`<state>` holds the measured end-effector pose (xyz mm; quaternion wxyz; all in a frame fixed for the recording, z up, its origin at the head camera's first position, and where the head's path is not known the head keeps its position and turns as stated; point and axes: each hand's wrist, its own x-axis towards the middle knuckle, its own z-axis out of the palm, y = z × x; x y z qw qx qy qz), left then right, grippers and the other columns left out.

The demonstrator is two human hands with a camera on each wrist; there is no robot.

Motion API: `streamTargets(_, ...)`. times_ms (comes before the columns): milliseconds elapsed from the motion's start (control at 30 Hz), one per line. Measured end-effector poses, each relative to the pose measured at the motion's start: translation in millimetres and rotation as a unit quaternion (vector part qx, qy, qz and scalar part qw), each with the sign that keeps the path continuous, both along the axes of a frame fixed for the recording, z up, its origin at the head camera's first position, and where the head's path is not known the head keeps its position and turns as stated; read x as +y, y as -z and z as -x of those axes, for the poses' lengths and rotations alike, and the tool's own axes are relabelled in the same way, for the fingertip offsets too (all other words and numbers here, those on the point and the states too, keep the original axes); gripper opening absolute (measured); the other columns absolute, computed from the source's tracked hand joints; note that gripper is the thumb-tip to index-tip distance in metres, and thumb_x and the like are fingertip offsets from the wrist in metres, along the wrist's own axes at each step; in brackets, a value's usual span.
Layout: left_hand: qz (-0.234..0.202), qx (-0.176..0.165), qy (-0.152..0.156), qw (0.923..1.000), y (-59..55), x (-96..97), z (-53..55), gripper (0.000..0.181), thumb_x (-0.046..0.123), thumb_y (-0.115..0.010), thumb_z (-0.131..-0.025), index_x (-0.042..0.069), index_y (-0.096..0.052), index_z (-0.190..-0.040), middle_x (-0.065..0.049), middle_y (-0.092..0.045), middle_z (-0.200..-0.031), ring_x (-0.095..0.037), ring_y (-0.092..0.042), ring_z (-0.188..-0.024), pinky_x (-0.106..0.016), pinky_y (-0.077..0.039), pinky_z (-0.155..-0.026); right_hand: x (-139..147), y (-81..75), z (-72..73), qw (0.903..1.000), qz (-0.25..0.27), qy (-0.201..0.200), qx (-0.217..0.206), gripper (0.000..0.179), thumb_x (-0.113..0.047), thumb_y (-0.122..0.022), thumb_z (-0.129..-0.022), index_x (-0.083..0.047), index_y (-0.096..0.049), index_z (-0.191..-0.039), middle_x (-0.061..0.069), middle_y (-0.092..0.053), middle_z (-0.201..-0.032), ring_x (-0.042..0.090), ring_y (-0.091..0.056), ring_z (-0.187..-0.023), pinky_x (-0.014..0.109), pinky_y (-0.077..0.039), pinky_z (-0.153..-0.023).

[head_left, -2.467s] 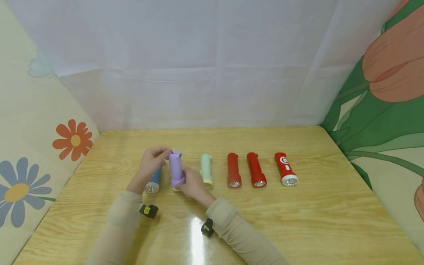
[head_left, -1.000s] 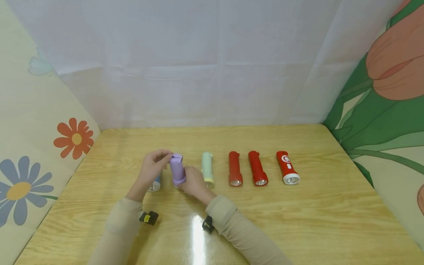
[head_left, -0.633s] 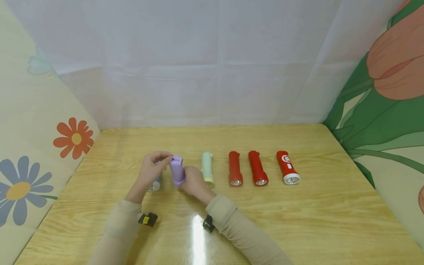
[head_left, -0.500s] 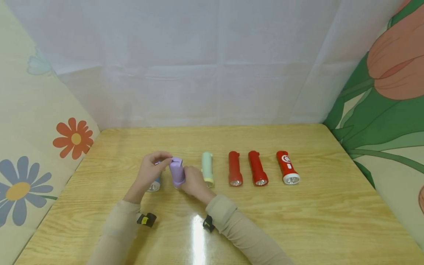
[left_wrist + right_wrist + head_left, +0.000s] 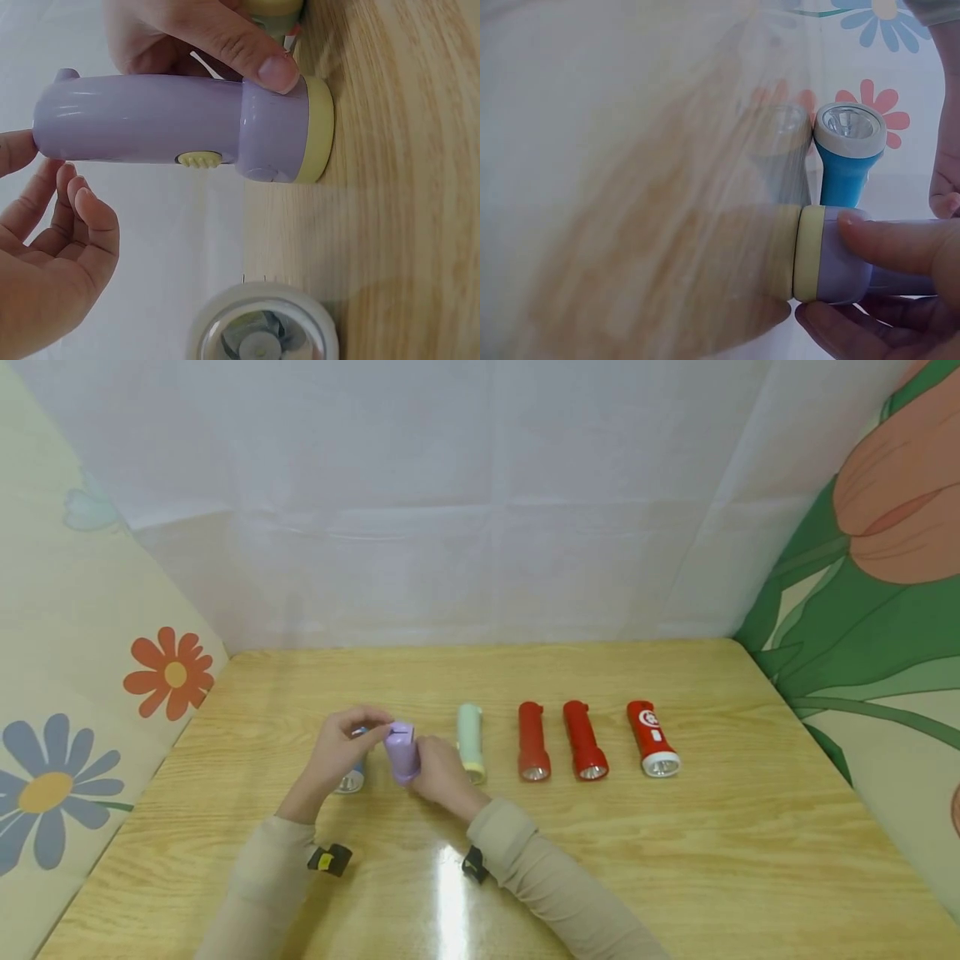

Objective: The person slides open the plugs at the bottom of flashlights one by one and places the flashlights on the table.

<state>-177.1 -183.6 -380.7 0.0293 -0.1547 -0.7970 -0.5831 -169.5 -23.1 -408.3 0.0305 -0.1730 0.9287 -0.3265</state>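
A purple flashlight point(image 5: 403, 755) with a yellow lens ring stands head down on the table. My right hand point(image 5: 442, 772) grips its head, the thumb on one side and fingers on the other, as the right wrist view shows. At the raised tail end, my left hand point(image 5: 341, 752) pinches with thumb and forefinger, its other fingers loosely bent. A yellow ribbed switch point(image 5: 199, 159) shows on the flashlight's side in the left wrist view. Just left of it, partly behind my left hand, lies a blue flashlight point(image 5: 841, 180) with a white head.
To the right in a row lie a mint green flashlight point(image 5: 469, 735), a red one point(image 5: 533, 739), another red one point(image 5: 583, 739) and a red one with a white head point(image 5: 651, 739). They lie on a glossy wooden table point(image 5: 712, 860); a white cloth point(image 5: 487, 510) hangs behind.
The purple flashlight's tail has come down and towards me, so its end face shows more. My left hand has dropped slightly with it; the right hand stays at the head.
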Motion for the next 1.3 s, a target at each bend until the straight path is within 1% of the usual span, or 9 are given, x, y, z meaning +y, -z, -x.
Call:
streamTargets(133, 0.006, -0.004, 0.001, 1.0000, -0.4, -0.2, -0.6, 0.014, 0.000, -0.057, -0.086, -0.009, -0.061, -0.097, -0.020, -0.061, -0.097, -0.011, -0.055, -0.086, -0.023, -0.047, -0.071, 0, -1.7, 0.1, 1.0000, -0.008, -0.001, -0.001, 0.038, -0.006, -0.079, -0.062, 0.003, -0.062, -0.095, 0.010, -0.063, -0.083, 0.020, -0.060, -0.076, 0.025, -0.050, -0.071)
streamTargets(367, 0.006, -0.004, -0.002, 1.0000, -2.5, 0.6, -2.9, 0.014, 0.001, -0.058, -0.086, -0.008, -0.062, -0.095, -0.020, -0.061, -0.097, -0.010, -0.055, -0.084, -0.023, -0.047, -0.071, 3, -4.6, 1.3, 0.9997, -0.019, -0.018, 0.000, 0.034, -0.011, -0.079, -0.066, 0.001, -0.063, -0.093, 0.009, -0.065, -0.082, 0.019, -0.060, -0.075, 0.025, -0.050, -0.071)
streamTargets(533, 0.005, -0.007, -0.004, 1.0000, -3.3, 1.3, -3.7, 0.014, 0.002, -0.059, -0.086, -0.007, -0.062, -0.096, -0.020, -0.061, -0.097, -0.010, -0.055, -0.084, -0.023, -0.048, -0.071, 4, -4.0, 2.9, 0.9996, -0.022, -0.018, -0.008, 0.036, -0.011, -0.079, -0.065, 0.000, -0.064, -0.095, 0.008, -0.065, -0.085, 0.019, -0.060, -0.078, 0.025, -0.049, -0.074)
streamTargets(633, 0.007, -0.008, -0.006, 0.9999, -3.9, 1.6, -3.9, 0.015, 0.003, -0.058, -0.087, -0.007, -0.062, -0.097, -0.019, -0.061, -0.097, -0.010, -0.054, -0.084, -0.023, -0.048, -0.073, 6, -3.2, 3.4, 0.9993, 0.007, -0.012, -0.034, 0.038, -0.012, -0.079, -0.066, 0.000, -0.064, -0.097, 0.008, -0.066, -0.088, 0.018, -0.061, -0.080, 0.024, -0.049, -0.074)
streamTargets(767, 0.010, -0.006, -0.009, 0.9999, -5.2, 1.6, -4.1, 0.016, 0.005, -0.058, -0.087, -0.007, -0.061, -0.098, -0.019, -0.061, -0.098, -0.010, -0.054, -0.084, -0.024, -0.048, -0.074, 10, -3.0, 4.9, 0.9970, 0.056, -0.009, -0.052, 0.038, -0.015, -0.079, -0.068, -0.001, -0.064, -0.100, 0.008, -0.066, -0.093, 0.017, -0.060, -0.082, 0.024, -0.049, -0.072)
streamTargets(800, 0.010, -0.006, -0.010, 0.9999, -5.5, 1.5, -4.2, 0.016, 0.005, -0.058, -0.087, -0.007, -0.061, -0.098, -0.019, -0.061, -0.098, -0.010, -0.054, -0.084, -0.024, -0.048, -0.074, 12, -3.2, 5.2, 0.9965, 0.065, -0.010, -0.052, 0.038, -0.014, -0.078, -0.068, -0.001, -0.064, -0.101, 0.008, -0.066, -0.094, 0.018, -0.060, -0.083, 0.024, -0.049, -0.073)
streamTargets(1033, 0.016, -0.006, -0.015, 0.9997, -5.3, 0.4, -3.8, 0.015, 0.004, -0.059, -0.087, -0.007, -0.061, -0.097, -0.019, -0.061, -0.097, -0.010, -0.055, -0.084, -0.024, -0.047, -0.076, 20, -5.4, 5.2, 0.9929, 0.113, -0.034, -0.012, 0.037, -0.011, -0.075, -0.073, -0.001, -0.063, -0.106, 0.012, -0.065, -0.105, 0.023, -0.061, -0.093, 0.026, -0.050, -0.078)
streamTargets(1167, 0.021, -0.005, -0.015, 0.9997, -4.4, 0.1, -3.0, 0.015, 0.004, -0.059, -0.086, -0.007, -0.062, -0.096, -0.019, -0.062, -0.097, -0.009, -0.056, -0.085, -0.025, -0.047, -0.079, 22, -4.3, 4.8, 0.9868, 0.155, -0.046, -0.009, 0.040, -0.011, -0.075, -0.074, -0.001, -0.061, -0.109, 0.013, -0.063, -0.107, 0.023, -0.060, -0.094, 0.026, -0.050, -0.078)
streamTargets(1300, 0.025, -0.004, -0.014, 0.9996, -4.1, -0.1, -3.0, 0.015, 0.004, -0.059, -0.086, -0.006, -0.062, -0.096, -0.019, -0.063, -0.097, -0.009, -0.056, -0.086, -0.024, -0.046, -0.079, 21, -3.1, 4.6, 0.9789, 0.194, -0.064, -0.006, 0.040, -0.006, -0.073, -0.075, 0.000, -0.060, -0.112, 0.014, -0.063, -0.108, 0.024, -0.061, -0.094, 0.027, -0.051, -0.078)
